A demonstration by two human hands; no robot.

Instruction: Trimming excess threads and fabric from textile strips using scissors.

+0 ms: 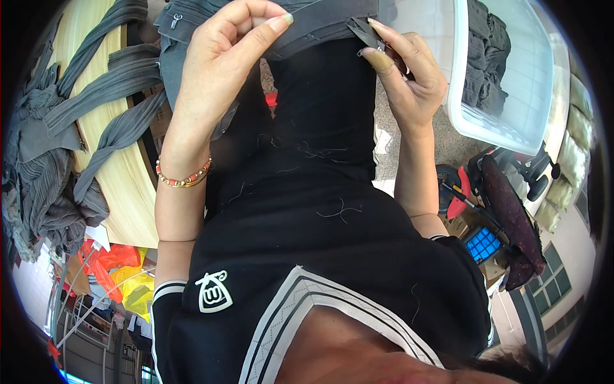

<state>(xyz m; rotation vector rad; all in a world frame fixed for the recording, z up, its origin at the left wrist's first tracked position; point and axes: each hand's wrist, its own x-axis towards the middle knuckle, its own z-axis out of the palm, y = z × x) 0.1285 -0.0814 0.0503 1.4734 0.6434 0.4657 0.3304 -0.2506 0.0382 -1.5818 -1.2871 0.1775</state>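
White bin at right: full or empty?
Partly filled. The white plastic bin holds a pile of dark grey garments against one side; the rest of its inside shows bare white walls.

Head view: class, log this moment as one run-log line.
left hand: pinches grey garment edge | right hand: holds small snips at edge | white bin: to the right

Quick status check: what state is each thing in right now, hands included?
left hand: pinching the grey garment's edge
right hand: gripping small thread snips against the fabric
grey garment: held up, taut between hands
thread snips: blades at the garment edge
white bin: holds grey garments
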